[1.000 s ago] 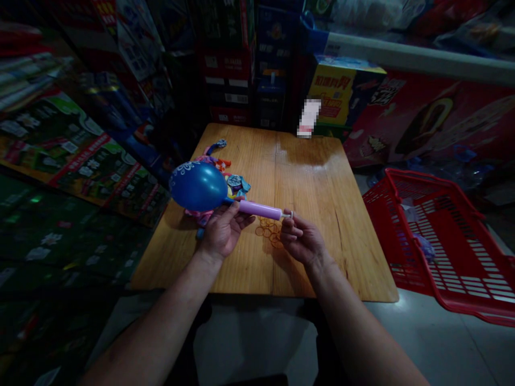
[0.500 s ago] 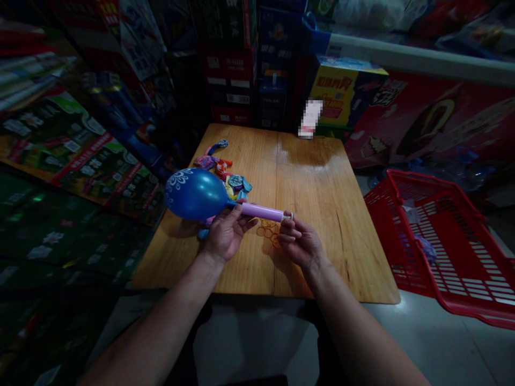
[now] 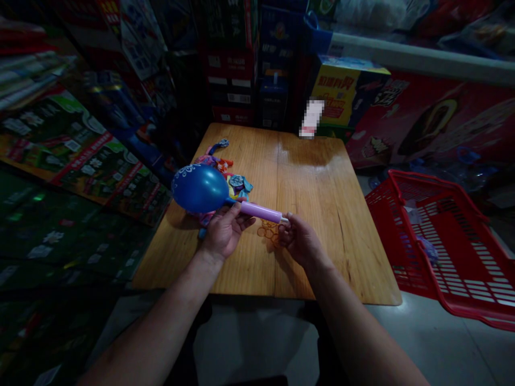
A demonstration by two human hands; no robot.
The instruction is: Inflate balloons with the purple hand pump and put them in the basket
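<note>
A blue balloon [image 3: 201, 188] with a white flower print, part-filled with air, hangs off the left end of a purple hand pump [image 3: 261, 212]. My left hand [image 3: 226, 231] pinches the balloon's neck against the pump's nozzle end. My right hand [image 3: 301, 238] is closed on the pump's handle at the right end, and a short length of white rod shows between handle and barrel. Limp balloons [image 3: 239, 183] in several colours lie in a pile behind and under the blue one. Orange rubber bands [image 3: 267, 231] lie on the wood between my hands.
The wooden table [image 3: 314, 187] spans the middle. On its right stands a red plastic basket [image 3: 442, 252] with a small purple packet inside. Stacked boxes [image 3: 231, 80] rise behind, a yellow box [image 3: 333, 91] sits at the back right, and green cartons [image 3: 52, 225] fill the left.
The balloon looks slightly smaller and has shifted a little to the right. The pump's handle has come out slightly, showing more white rod. My right fingers have curled more tightly.
</note>
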